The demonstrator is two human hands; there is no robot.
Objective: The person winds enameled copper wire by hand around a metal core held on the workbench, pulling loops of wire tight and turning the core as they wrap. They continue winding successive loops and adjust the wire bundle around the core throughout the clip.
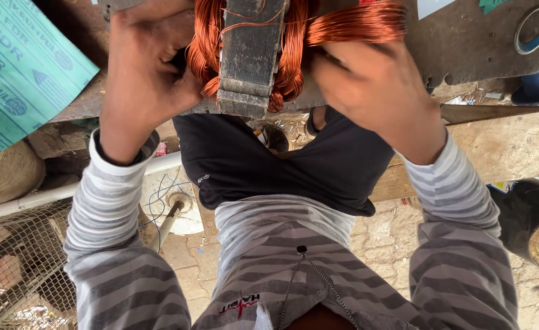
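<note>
1. Left hand (144,73), top left of frame, fingers curled tight on the copper coil (287,49)
2. Right hand (373,91) closed on the coil's right loop
3. Coil wraps a grey bar (248,61) at top centre

Left hand (144,73) clenched, right hand (376,91) curled (fingers hidden), forearms raised

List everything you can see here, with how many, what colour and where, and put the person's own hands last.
copper wire coil: one, orange, top centre, between both hands
metal bar: one, dark grey, across the coil's middle
workbench: one, dark brown, top edge
printed sheet: one, green, top left
metal ring: one, silver, top right on the workbench
round container: one, black, right edge
wire mesh: one, grey, bottom left
left hand: one, gripping the coil's left side
right hand: one, gripping the coil's right side
</note>
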